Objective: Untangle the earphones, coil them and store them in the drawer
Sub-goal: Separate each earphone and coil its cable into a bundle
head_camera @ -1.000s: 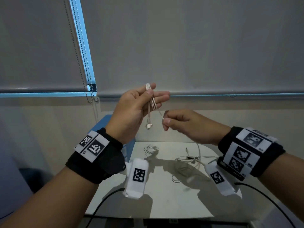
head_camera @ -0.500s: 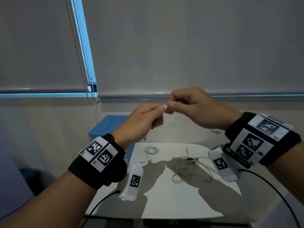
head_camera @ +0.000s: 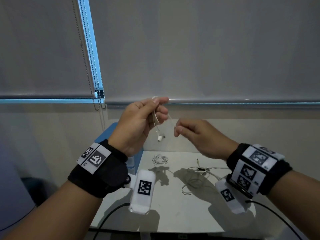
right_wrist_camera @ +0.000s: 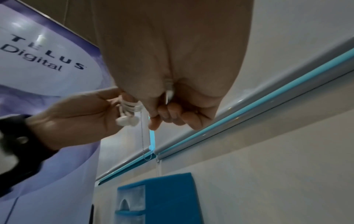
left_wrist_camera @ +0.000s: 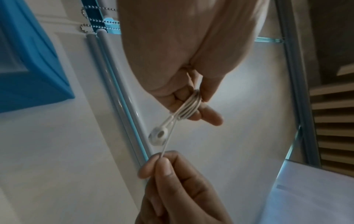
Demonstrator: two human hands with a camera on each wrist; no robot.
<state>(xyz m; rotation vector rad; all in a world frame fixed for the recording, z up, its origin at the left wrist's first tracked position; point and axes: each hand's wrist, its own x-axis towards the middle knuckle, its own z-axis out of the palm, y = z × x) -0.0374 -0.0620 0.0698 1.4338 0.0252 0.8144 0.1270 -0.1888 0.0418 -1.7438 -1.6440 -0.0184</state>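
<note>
Half a second ago my two hands met fingertip to fingertip up by the blind rail; now they have come apart. My right hand [head_camera: 200,135] has dropped lower and to the right, pinching the loose cord, which now runs taut up to my left hand [head_camera: 138,122]. My left hand has turned palm inward and risen a little, its fingers [left_wrist_camera: 207,115] wrapped by the coil of earphones [left_wrist_camera: 191,106], with one more turn of cord than a second ago. The earbuds [head_camera: 160,137] hang below it again.
</note>
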